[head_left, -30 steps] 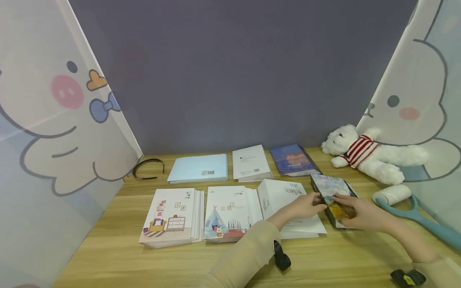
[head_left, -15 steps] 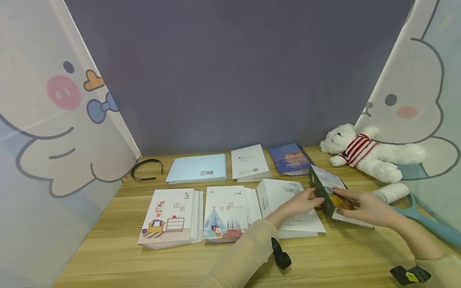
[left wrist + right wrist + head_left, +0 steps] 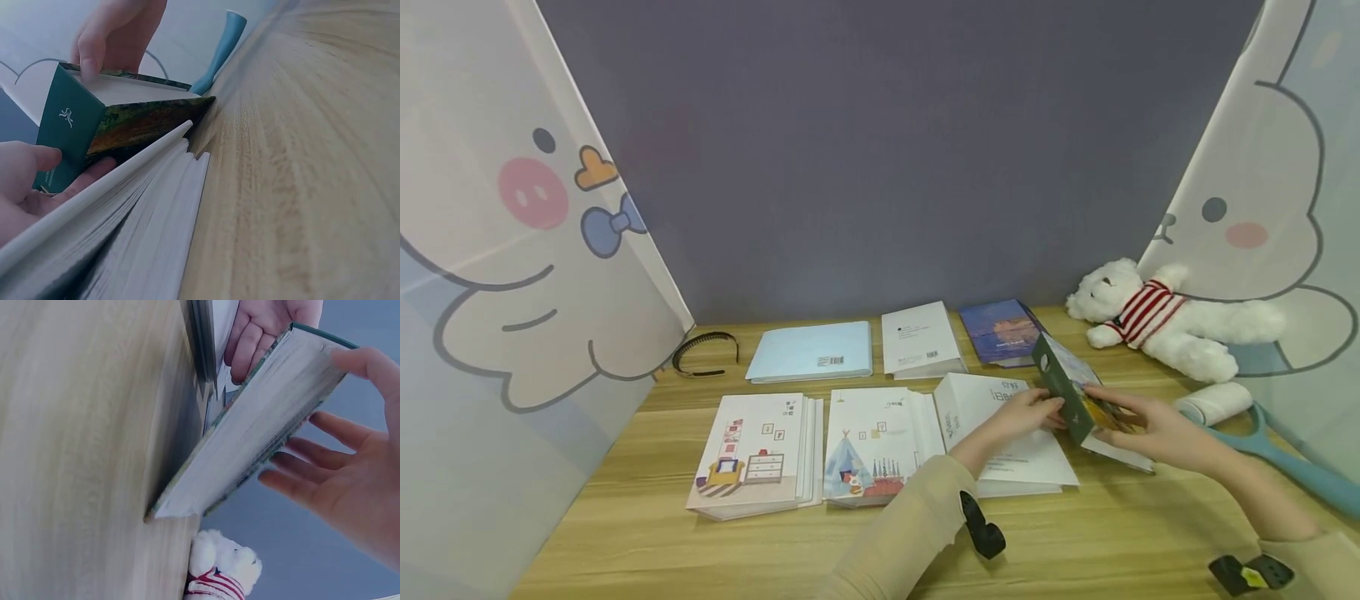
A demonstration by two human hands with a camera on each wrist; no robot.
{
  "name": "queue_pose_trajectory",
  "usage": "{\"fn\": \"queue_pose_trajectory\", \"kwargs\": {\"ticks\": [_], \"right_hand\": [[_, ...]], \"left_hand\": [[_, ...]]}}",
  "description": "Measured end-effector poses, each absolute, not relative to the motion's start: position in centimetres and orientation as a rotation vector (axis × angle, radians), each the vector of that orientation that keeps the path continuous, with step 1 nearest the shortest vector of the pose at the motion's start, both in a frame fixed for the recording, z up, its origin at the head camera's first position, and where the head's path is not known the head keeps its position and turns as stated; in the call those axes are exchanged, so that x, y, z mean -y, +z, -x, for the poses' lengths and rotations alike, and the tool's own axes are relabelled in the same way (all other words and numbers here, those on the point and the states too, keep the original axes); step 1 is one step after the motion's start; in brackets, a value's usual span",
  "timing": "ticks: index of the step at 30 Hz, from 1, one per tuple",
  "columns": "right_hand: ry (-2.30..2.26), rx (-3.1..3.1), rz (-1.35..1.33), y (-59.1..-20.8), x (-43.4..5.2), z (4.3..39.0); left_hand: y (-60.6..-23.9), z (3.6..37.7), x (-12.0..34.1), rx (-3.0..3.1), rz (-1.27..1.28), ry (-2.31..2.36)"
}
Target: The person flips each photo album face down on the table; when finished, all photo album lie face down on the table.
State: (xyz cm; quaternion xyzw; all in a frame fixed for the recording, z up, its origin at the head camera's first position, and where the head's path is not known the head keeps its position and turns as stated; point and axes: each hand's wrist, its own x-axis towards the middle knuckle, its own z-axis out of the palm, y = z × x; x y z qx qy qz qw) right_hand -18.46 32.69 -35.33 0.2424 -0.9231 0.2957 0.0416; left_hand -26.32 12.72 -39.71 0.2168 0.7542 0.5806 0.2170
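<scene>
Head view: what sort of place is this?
Probably a staged tabletop booth rather than a lived-in room: a wood-grain table enclosed by a plain grey back panel and cartoon-printed side panels.

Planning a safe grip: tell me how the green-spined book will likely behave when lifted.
The green-spined book should stay fairly stiff, since its covers look flat and straight while it is tilted. It is probably heavy for its size, given the thick page block. Held by one cover, it may fall open: no clasp or strap shows.
</scene>
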Motion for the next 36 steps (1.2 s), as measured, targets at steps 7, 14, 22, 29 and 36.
{"fn": "queue_pose_trajectory", "kwargs": {"ticks": [7, 14, 22, 29, 36], "right_hand": [[0.897, 2.895, -0.54, -34.4, -31.4, 18.3], [0.892, 2.877, -0.461, -33.8, -30.9, 18.1], [0.89, 2.813, -0.414, -33.5, -31.3, 17.7], [0.951, 2.628, -0.46, -34.2, -31.7, 17.9], [1.084, 2.557, -0.614, -34.7, -32.6, 17.8]], "left_hand": [[-39.8, 26.2, -12.7, -2.036, -0.582, 1.728], [-40.0, 26.0, -12.6, -2.035, -0.56, 1.776], [-40.0, 25.8, -12.5, -2.188, -0.682, 1.71], [-39.8, 25.7, -12.7, -2.358, -0.761, 1.605], [-39.6, 25.6, -12.6, -2.344, -0.882, 1.579]]}}
